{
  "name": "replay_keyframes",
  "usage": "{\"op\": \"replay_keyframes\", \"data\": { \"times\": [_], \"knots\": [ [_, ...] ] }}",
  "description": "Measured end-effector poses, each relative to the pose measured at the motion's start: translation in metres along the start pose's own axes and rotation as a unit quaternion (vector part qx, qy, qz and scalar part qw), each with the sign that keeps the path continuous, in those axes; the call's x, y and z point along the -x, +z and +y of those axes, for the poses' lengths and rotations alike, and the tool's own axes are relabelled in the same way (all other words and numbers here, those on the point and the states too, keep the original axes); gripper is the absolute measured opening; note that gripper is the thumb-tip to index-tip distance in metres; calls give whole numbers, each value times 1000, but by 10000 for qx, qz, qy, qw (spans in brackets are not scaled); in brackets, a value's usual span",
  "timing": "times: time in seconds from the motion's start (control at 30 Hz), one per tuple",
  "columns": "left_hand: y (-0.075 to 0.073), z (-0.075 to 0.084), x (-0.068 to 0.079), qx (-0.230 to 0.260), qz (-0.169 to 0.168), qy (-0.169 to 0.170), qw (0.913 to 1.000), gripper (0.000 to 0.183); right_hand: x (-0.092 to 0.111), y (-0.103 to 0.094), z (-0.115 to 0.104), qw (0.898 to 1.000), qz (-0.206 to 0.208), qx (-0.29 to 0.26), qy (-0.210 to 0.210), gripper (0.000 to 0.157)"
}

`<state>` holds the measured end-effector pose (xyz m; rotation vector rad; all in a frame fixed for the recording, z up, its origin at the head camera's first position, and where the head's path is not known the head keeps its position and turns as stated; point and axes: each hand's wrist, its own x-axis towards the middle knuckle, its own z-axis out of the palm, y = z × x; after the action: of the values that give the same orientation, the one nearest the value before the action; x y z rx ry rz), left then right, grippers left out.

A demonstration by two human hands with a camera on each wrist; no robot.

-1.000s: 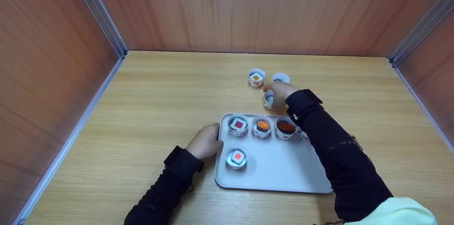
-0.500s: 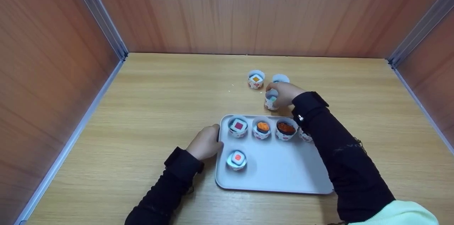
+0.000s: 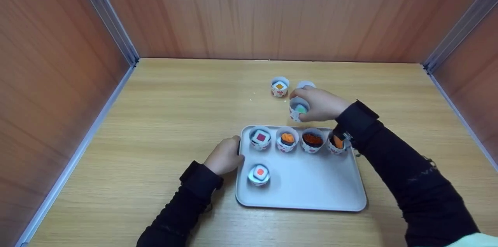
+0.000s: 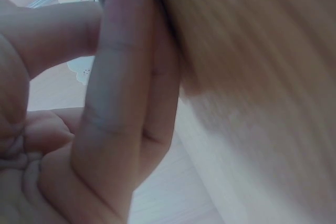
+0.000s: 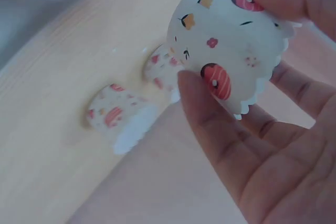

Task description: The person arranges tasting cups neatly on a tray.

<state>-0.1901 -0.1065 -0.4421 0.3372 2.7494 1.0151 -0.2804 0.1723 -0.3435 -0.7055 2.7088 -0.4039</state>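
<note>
Beyond the tray's far edge, my right hand [image 3: 321,103] pinches a printed paper baking cup [image 3: 295,114] between thumb and fingers. A pale green and white piece shows inside it; the right wrist view has the same baking cup [image 5: 226,45] tilted, its scalloped rim toward the palm. My left hand [image 3: 223,155] grips the left side of the grey tray [image 3: 311,188], thumb over the rim. In the left wrist view the bent fingers [image 4: 118,77] fill the near side. Along the tray's far side stand several filled baking cups, one with a red-square topping [image 3: 260,137].
Another filled cup [image 3: 259,174] sits at the tray's front left. Behind the tray, a cup with a yellow-diamond topping [image 3: 279,88] stands on the wooden table [image 3: 175,103], beside a second cup [image 3: 306,83] partly covered by my right hand. Wooden panels [image 3: 253,13] enclose the table.
My right forearm has swung to the right, uncovering the orange-topped cup at the tray's far right. The pinched baking cup has shifted slightly right. My left hand and the tray have stayed put.
</note>
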Motion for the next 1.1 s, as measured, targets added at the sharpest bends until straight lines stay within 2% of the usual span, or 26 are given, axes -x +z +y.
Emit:
{"op": "replay_keyframes", "data": {
  "times": [0.27,0.4,0.53,0.7,0.93,1.1],
  "knots": [
    [0,1,-2,-48,-10,-13,10000,25,39,9,-21,9974,32,149,-703,59],
    [0,2,-2,-8,-62,-48,10000,25,57,18,-27,9936,179,108,-1112,59],
    [0,2,-2,1,-58,-20,10000,26,73,31,-32,9901,149,26,-1392,61],
    [-1,2,-1,-46,-71,24,10000,27,84,51,-36,9890,90,55,-1477,68],
    [-1,3,0,-93,-113,-73,9999,26,87,84,-34,9900,-14,-133,-1404,62],
    [0,2,-1,-62,-133,-84,9999,30,83,97,-32,9907,-112,-249,-1334,62]
  ]
}}
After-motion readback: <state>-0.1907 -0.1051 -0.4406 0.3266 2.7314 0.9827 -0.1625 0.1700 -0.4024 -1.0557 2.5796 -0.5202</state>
